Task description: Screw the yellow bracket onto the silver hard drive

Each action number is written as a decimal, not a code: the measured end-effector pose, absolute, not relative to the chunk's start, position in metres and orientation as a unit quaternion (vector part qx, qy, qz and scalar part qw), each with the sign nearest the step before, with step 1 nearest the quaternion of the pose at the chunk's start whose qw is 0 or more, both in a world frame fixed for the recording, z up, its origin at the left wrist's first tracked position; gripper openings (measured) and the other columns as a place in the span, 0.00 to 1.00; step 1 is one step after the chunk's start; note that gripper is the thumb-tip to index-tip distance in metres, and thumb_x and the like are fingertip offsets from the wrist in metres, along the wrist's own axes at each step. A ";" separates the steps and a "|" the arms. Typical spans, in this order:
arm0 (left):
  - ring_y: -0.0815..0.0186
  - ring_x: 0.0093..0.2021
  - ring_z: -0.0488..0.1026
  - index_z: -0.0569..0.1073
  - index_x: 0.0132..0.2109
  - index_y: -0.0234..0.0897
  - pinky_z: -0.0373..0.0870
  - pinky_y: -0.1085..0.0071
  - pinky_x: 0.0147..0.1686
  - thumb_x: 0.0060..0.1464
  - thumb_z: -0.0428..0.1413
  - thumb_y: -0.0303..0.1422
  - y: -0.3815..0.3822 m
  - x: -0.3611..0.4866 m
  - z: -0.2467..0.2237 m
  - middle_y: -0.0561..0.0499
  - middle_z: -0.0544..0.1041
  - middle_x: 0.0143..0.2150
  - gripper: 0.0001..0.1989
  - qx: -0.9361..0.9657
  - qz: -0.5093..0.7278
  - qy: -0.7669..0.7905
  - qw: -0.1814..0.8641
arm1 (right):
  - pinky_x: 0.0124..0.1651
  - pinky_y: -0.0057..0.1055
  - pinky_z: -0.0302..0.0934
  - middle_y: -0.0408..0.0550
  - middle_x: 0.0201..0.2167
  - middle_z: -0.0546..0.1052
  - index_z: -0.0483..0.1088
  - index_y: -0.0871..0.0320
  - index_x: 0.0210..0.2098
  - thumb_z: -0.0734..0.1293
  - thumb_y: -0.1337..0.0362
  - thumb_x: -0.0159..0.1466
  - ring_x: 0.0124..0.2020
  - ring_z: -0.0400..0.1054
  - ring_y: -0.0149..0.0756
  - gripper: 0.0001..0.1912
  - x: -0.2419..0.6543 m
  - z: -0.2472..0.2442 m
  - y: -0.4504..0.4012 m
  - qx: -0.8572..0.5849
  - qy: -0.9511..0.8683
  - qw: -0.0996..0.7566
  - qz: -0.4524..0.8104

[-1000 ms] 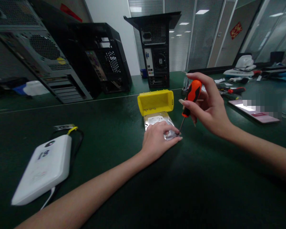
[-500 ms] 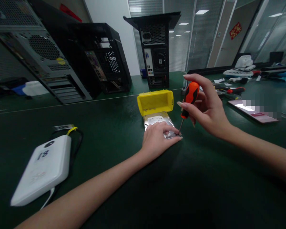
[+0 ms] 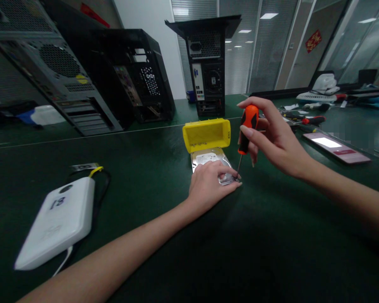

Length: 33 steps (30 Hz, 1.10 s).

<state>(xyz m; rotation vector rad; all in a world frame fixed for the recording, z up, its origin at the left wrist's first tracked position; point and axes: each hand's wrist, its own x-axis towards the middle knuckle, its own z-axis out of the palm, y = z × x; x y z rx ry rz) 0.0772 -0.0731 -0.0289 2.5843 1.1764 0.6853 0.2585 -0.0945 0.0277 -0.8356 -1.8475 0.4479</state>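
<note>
A silver hard drive [image 3: 205, 156] with a white label lies flat on the green tabletop. My left hand [image 3: 208, 182] rests over its near part, thumb and fingers gripping the near right corner. Above that corner, my right hand [image 3: 273, 136] has its fingers closed around the orange and black handle of a screwdriver [image 3: 249, 122]. The thin shaft points down and its tip meets the drive's corner between the left thumb and index finger; whatever sits under the tip is too small to make out. Just behind the drive stands a yellow plastic bin [image 3: 206, 134] with several small screws in it.
Computer cases [image 3: 210, 75] stand along the back and left. A white device [image 3: 61, 221] with a cable lies at the left. To the right are a phone [image 3: 336, 147], red-handled pliers [image 3: 314, 120] and other loose tools.
My right hand has shifted slightly left and the screwdriver now stands more upright, its handle turned in the fingers. My left hand keeps its hold on the drive.
</note>
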 end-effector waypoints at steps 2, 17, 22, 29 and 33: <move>0.62 0.38 0.69 0.78 0.37 0.46 0.60 0.68 0.35 0.50 0.58 0.42 -0.074 0.077 -0.029 0.52 0.75 0.34 0.09 0.879 0.233 0.403 0.109 | 0.19 0.27 0.66 0.45 0.38 0.70 0.54 0.45 0.56 0.61 0.55 0.64 0.21 0.65 0.26 0.22 0.260 0.028 -0.093 -0.346 -0.765 0.506 0.196; 0.60 0.38 0.68 0.78 0.41 0.47 0.60 0.65 0.37 0.52 0.57 0.42 -0.074 0.075 -0.033 0.52 0.75 0.36 0.10 0.890 0.233 0.386 0.074 | 0.12 0.21 0.58 0.44 0.38 0.68 0.54 0.44 0.56 0.64 0.57 0.61 0.16 0.61 0.20 0.25 0.256 0.027 -0.088 -0.347 -0.761 0.516 0.187; 0.60 0.39 0.68 0.77 0.41 0.48 0.60 0.65 0.37 0.52 0.56 0.42 -0.074 0.075 -0.032 0.53 0.75 0.35 0.11 0.892 0.231 0.383 0.072 | 0.14 0.20 0.59 0.44 0.38 0.68 0.52 0.44 0.58 0.62 0.55 0.63 0.17 0.61 0.20 0.25 0.255 0.026 -0.086 -0.347 -0.765 0.499 0.212; 0.61 0.39 0.68 0.77 0.41 0.47 0.60 0.66 0.37 0.53 0.56 0.43 -0.074 0.075 -0.032 0.52 0.75 0.36 0.11 0.893 0.229 0.381 0.069 | 0.18 0.22 0.62 0.43 0.36 0.68 0.52 0.45 0.57 0.58 0.52 0.65 0.18 0.61 0.22 0.22 0.256 0.026 -0.089 -0.349 -0.760 0.492 0.242; 0.61 0.38 0.68 0.77 0.41 0.47 0.60 0.66 0.36 0.53 0.56 0.42 -0.075 0.076 -0.033 0.53 0.75 0.35 0.10 0.893 0.232 0.381 0.060 | 0.20 0.23 0.62 0.44 0.38 0.68 0.54 0.46 0.53 0.61 0.52 0.63 0.22 0.63 0.24 0.20 0.257 0.032 -0.088 -0.366 -0.758 0.492 0.223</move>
